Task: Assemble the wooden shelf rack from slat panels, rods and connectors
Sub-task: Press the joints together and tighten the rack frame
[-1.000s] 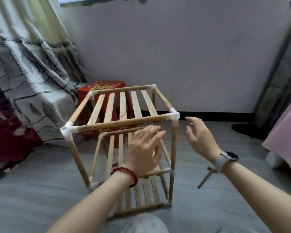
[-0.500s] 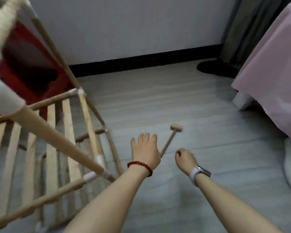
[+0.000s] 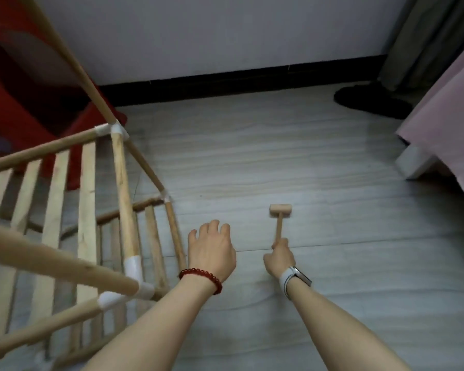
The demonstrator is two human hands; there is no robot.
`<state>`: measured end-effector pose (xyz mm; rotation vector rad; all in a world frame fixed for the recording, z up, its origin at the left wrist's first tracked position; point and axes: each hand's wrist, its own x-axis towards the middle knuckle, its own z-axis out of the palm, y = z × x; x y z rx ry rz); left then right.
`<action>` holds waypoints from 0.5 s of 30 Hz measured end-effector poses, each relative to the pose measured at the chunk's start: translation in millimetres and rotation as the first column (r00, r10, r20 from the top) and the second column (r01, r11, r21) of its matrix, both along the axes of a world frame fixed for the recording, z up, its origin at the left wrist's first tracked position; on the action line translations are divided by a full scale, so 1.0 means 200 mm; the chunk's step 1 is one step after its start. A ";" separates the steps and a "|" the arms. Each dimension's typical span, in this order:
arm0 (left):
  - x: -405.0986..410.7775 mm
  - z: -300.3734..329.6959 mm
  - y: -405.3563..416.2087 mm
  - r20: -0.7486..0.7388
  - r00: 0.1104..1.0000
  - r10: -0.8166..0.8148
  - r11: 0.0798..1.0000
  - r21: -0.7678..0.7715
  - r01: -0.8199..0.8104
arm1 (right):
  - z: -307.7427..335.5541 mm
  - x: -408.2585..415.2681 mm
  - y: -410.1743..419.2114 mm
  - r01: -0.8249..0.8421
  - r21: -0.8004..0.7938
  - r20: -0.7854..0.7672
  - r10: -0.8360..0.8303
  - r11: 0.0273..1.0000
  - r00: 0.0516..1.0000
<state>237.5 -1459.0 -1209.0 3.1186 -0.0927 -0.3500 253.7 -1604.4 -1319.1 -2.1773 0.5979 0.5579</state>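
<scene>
The wooden shelf rack (image 3: pixel 121 183) stands on the floor at the left, built of slat panels, rods and white corner connectors (image 3: pixel 134 266). My right hand (image 3: pixel 279 257) grips the handle end of a small wooden mallet (image 3: pixel 280 211), whose head points away from me over the floor. My left hand (image 3: pixel 210 250), with a red bead bracelet at the wrist, hovers flat with fingers spread just right of the rack's lower rod, holding nothing.
A red plastic stool (image 3: pixel 24 84) stands behind the rack at the left. A pink bed cover (image 3: pixel 450 124) and a white bed leg (image 3: pixel 413 163) fill the right. A dark slipper (image 3: pixel 370 101) lies by the black skirting board. Grey floor (image 3: pixel 279 156) spreads between.
My view swung right and down from the rack to the floor. My right hand reached the mallet and now holds it, the handle turned upright toward me. My left hand left the rack.
</scene>
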 end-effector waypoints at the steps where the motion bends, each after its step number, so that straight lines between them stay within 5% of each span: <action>1: -0.01 0.06 -0.01 0.037 0.999 -0.029 1.000 -0.007 0.029 | 0.06 -0.02 -0.02 0.071 0.083 0.011 -0.073 0.994 0.997; 4: -0.08 0.36 -0.04 0.203 0.971 -0.128 0.991 -0.009 0.133 | 0.35 -0.10 -0.04 0.144 0.200 0.111 -0.168 0.969 0.979; 8: -0.25 0.80 -0.02 0.402 0.870 -0.286 0.954 0.037 0.296 | 0.79 -0.22 -0.03 0.030 0.303 0.368 -0.146 0.953 0.918; 15: -0.69 1.57 0.26 0.843 0.446 -0.300 0.918 0.129 0.375 | 1.77 -0.51 0.10 -0.245 0.405 0.782 -0.195 0.881 0.592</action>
